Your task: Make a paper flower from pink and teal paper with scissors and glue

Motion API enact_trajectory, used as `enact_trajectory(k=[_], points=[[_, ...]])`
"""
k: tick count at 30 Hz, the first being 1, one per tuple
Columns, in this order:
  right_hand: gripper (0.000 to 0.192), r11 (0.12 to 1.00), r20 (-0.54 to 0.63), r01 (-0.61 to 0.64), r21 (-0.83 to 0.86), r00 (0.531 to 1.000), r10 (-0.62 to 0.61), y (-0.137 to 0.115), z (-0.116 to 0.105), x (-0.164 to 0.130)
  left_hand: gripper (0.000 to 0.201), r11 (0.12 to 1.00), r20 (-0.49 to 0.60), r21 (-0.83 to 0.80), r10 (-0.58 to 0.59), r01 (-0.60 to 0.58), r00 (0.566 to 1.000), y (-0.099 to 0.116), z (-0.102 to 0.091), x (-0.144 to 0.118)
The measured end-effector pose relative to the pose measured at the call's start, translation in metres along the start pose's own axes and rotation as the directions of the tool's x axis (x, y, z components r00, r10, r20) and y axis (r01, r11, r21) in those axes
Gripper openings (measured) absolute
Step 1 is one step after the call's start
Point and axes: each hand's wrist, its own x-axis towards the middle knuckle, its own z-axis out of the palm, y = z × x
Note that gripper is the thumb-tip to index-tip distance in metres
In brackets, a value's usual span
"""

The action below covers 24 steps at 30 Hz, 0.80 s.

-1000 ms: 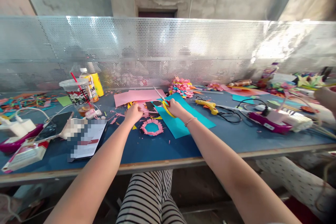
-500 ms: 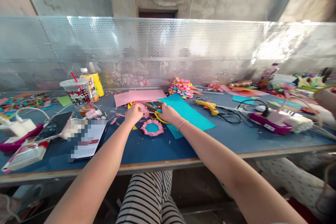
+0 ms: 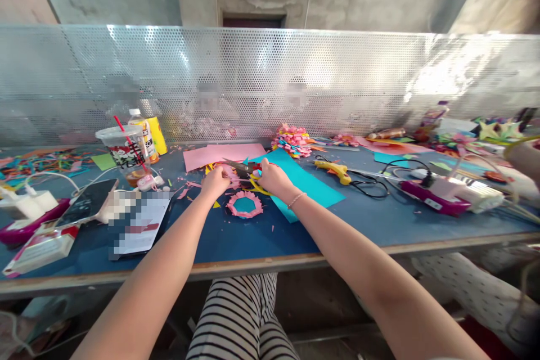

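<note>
My right hand (image 3: 273, 177) is closed around the red handles of a pair of scissors (image 3: 241, 167), whose blades are parted and point left. My left hand (image 3: 216, 181) pinches a pink paper piece (image 3: 233, 176) with cut strips, just below the blades. In front of both hands a pink fringed paper ring (image 3: 257, 211) lies flat, with blue showing in its middle. Yellow paper strips (image 3: 255, 185) lie under the scissors. A blue paper sheet (image 3: 314, 188) reaches under my right hand, and a pink paper sheet (image 3: 228, 153) lies behind my left hand.
A pink and multicoloured paper ball (image 3: 291, 140) stands at the back. To the right are a yellow glue gun (image 3: 337, 172) with its black cord and a purple power strip (image 3: 434, 198). At left are a plastic cup (image 3: 124, 152), phones (image 3: 145, 225) and paper scraps. A co-worker's arm (image 3: 525, 160) shows far right.
The scissors have opened and now show their parted blades above the pink paper piece. My right hand has shifted slightly; my left hand stays nearly in place.
</note>
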Motion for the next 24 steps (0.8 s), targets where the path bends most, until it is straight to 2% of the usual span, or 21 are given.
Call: enact_trajectory(k=[3, 5, 8, 10, 12, 15, 17, 20, 24], points=[[0.030, 0.976, -0.101, -0.022, 0.218, 0.994, 0.045, 0.008, -0.009, 0.007, 0.008, 0.999, -0.015, -0.045, 0.008, -0.009, 1.000, 0.001, 0.000, 0.002], [0.027, 0.901, -0.176, 0.011, 0.434, 0.982, 0.072, 0.013, -0.018, 0.012, 0.011, 0.992, -0.040, -0.124, 0.019, -0.024, 0.999, 0.003, -0.001, 0.002], [0.020, 0.676, -0.215, 0.119, 0.727, 0.975, 0.060, 0.016, -0.035, 0.011, 0.029, 0.952, -0.067, -0.307, -0.013, -0.008, 0.998, 0.009, -0.005, 0.001], [0.017, 0.533, -0.201, 0.134, 0.836, 0.977, 0.070, 0.016, -0.046, 0.007, 0.045, 0.889, -0.054, -0.458, -0.056, 0.025, 0.997, 0.012, -0.007, 0.001], [0.015, 0.426, -0.206, 0.140, 0.894, 0.972, 0.113, 0.017, -0.054, 0.002, 0.054, 0.801, -0.027, -0.599, -0.047, 0.021, 0.999, 0.014, -0.009, 0.000], [0.016, 0.322, -0.205, 0.145, 0.935, 0.965, 0.161, 0.021, -0.056, 0.001, 0.051, 0.680, -0.030, -0.730, 0.072, -0.071, 0.997, 0.016, -0.011, -0.001], [0.019, 0.298, -0.163, 0.105, 0.949, 0.971, 0.177, 0.026, -0.051, 0.005, 0.049, 0.606, -0.044, -0.789, 0.114, -0.105, 0.993, 0.017, -0.013, -0.003], [0.028, 0.278, -0.109, 0.053, 0.959, 0.976, 0.189, 0.035, -0.041, 0.013, 0.054, 0.471, -0.048, -0.877, 0.113, -0.096, 0.992, 0.018, -0.015, -0.002], [0.035, 0.246, -0.141, 0.097, 0.965, 0.975, 0.171, 0.041, -0.033, 0.017, 0.060, 0.352, -0.102, -0.929, 0.047, -0.112, 0.994, 0.014, -0.016, 0.003]])
